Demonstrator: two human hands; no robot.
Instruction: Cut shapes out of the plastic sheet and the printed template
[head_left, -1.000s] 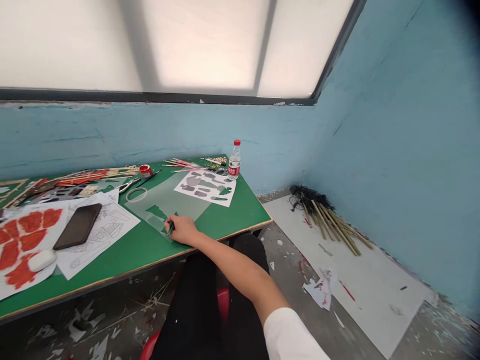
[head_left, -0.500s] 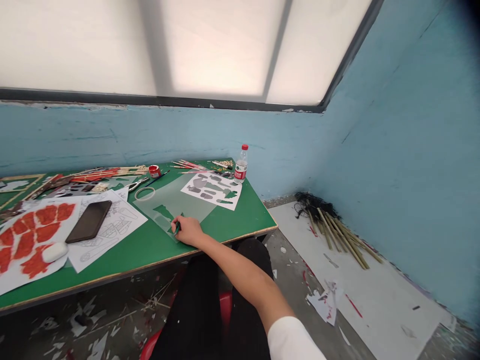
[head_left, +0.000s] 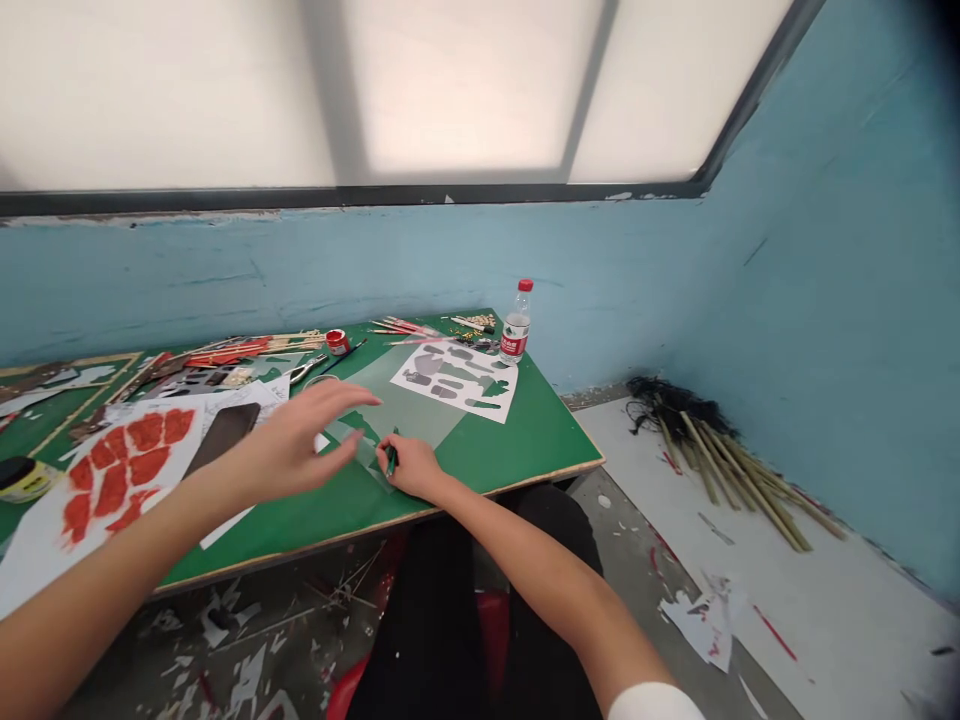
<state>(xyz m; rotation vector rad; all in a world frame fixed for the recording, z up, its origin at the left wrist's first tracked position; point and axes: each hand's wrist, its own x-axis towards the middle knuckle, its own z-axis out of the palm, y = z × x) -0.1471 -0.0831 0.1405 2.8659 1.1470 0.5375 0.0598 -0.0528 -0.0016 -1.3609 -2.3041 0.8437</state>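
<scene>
My right hand [head_left: 411, 466] rests near the front edge of the green table, its fingers closed round a slim dark pen-like tool [head_left: 391, 455]. Under it lies a translucent sheet [head_left: 375, 405] with an irregular hole showing the green below. My left hand [head_left: 311, 435] hovers over the sheet's left part, thumb and fingers apart and holding nothing. It partly hides a roll of tape [head_left: 321, 379]. Beyond, on the sheet's far right part, lies white paper with cut-out shapes [head_left: 491, 404]. A dark phone [head_left: 225, 432] is partly covered by my left arm.
A water bottle [head_left: 514, 325] stands at the table's far right. Red paint jar [head_left: 337, 342], pliers [head_left: 307, 368] and thin sticks [head_left: 289, 345] lie along the back. Red-painted paper [head_left: 135, 450] is on the left. Bamboo sticks [head_left: 731, 475] lie on the floor.
My left hand has come into view from the left and reached over the sheet. My right hand still grips the tool. The view has turned slightly left.
</scene>
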